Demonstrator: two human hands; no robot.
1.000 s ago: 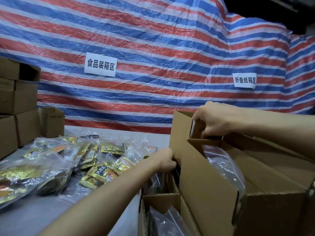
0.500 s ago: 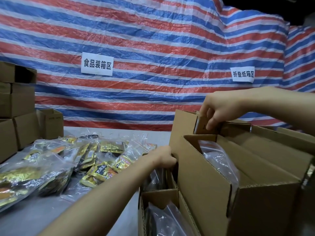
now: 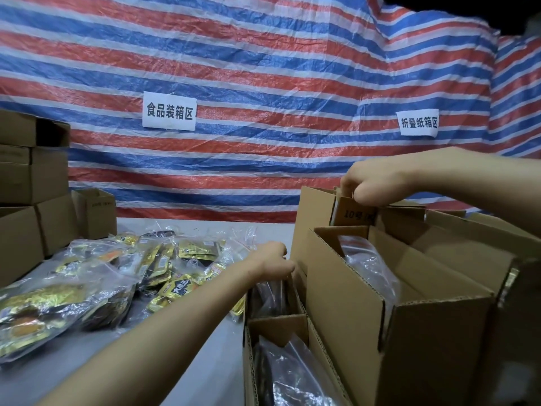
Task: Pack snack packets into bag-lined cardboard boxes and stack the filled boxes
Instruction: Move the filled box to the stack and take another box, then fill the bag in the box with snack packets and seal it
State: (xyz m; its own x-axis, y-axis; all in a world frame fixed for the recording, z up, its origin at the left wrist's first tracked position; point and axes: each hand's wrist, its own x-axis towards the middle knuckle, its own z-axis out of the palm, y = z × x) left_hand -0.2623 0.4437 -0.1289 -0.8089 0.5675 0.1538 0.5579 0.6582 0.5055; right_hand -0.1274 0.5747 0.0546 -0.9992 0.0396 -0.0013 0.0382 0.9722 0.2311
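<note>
Both hands attend one tall box point(image 3: 345, 303): the right hand point(image 3: 371, 183) pinches its top flap point(image 3: 349, 213), apparently to fold it, while the left hand point(image 3: 273, 259) curls against its side, grip hidden, probably steadying it; snack packets point(image 3: 172, 265) lie on the surface point(image 3: 222, 382) left of that hand.

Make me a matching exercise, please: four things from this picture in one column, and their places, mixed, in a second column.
1 right hand
2 left hand
3 packets
4 signs

a on the tarp
b heaped on the table
c pinching a flap
d beside the big box

Pairs: 1c, 2d, 3b, 4a.
</note>
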